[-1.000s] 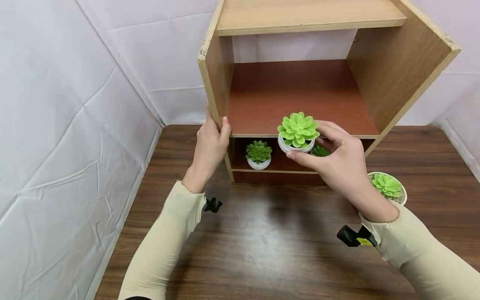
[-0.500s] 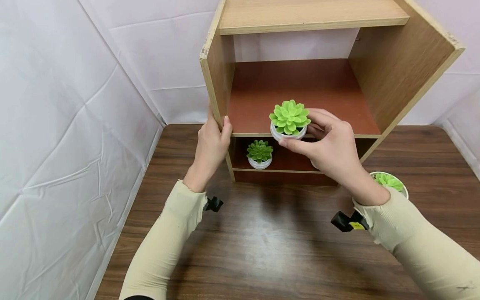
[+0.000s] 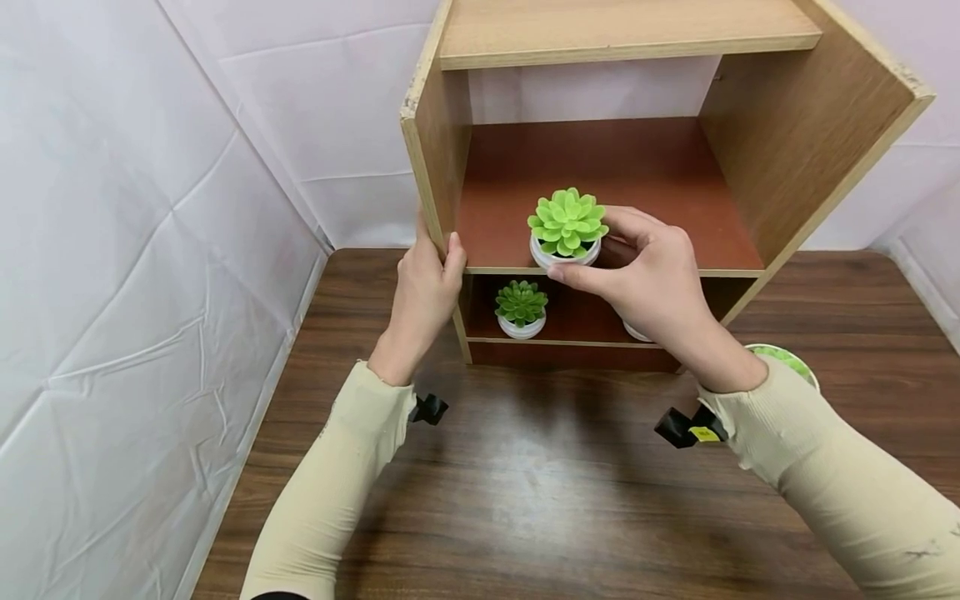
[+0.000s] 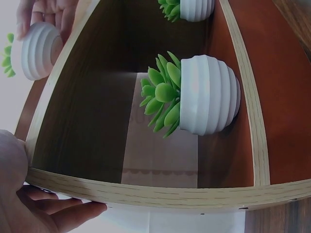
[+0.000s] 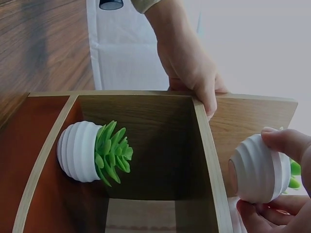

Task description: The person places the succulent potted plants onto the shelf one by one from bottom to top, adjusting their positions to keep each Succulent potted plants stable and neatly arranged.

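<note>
My right hand (image 3: 656, 275) pinches a light-green potted succulent (image 3: 567, 225) by its white ribbed pot, thumb on the near side. The pot is at the front edge of the red-brown middle shelf (image 3: 592, 167); in the right wrist view its base (image 5: 233, 177) appears clear of the board. My left hand (image 3: 423, 287) grips the left side panel of the wooden shelf unit (image 3: 429, 167), thumb at the front edge and fingers round the outside. A darker green potted succulent (image 3: 521, 307) stands on the lower shelf, at the left.
Another white pot (image 3: 637, 333) on the lower shelf is mostly behind my right hand. On the table (image 3: 525, 500), right of the unit, a round container with green leaves (image 3: 783, 358) is partly covered by my sleeve. White sheeting (image 3: 135, 292) hangs left and behind.
My right hand has carried the light-green succulent leftward and further in, up to the middle shelf's front edge. The left hand keeps its grip on the side panel.
</note>
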`<action>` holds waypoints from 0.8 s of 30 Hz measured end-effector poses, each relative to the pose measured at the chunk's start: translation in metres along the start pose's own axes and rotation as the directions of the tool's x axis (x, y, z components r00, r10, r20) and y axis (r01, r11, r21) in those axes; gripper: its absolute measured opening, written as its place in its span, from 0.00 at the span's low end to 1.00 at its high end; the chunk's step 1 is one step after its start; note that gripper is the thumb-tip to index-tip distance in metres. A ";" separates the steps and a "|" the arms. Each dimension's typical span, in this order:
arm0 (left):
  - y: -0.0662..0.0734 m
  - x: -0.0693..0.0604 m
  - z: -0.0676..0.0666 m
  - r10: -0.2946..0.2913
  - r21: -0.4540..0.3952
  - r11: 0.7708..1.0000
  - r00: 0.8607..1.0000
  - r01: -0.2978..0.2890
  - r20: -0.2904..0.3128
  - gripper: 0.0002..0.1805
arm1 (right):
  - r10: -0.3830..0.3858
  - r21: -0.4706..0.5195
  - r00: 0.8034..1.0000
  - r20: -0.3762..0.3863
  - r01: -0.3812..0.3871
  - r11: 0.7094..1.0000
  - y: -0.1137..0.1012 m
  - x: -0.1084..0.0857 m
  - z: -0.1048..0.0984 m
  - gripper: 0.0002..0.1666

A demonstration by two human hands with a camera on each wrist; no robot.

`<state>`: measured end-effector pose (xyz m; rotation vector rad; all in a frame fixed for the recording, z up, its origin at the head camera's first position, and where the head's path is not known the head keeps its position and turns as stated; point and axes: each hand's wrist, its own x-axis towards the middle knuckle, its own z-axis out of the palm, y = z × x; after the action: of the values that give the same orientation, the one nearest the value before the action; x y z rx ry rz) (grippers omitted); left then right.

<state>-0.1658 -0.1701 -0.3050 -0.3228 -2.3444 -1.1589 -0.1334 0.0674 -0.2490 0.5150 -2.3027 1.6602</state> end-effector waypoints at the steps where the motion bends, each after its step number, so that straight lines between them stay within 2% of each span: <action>1: 0.000 0.000 0.000 0.000 -0.001 1.000 1.000 0.000 0.001 0.32 | -0.001 -0.006 1.000 0.003 0.001 1.000 0.000 0.001 0.000 0.31; 9: 0.000 0.000 0.000 -0.002 0.002 1.000 1.000 0.002 0.001 0.33 | 0.019 -0.079 1.000 0.013 -0.018 0.997 0.000 0.011 0.007 0.31; 24: 0.002 0.000 -0.001 -0.012 0.020 1.000 1.000 0.012 0.005 0.33 | 0.096 -0.074 0.994 0.053 -0.092 0.993 -0.002 0.023 0.024 0.35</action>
<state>-0.1644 -0.1696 -0.3028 -0.3056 -2.3645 -1.1403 -0.1534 0.0406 -0.2452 0.4502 -2.4520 1.6176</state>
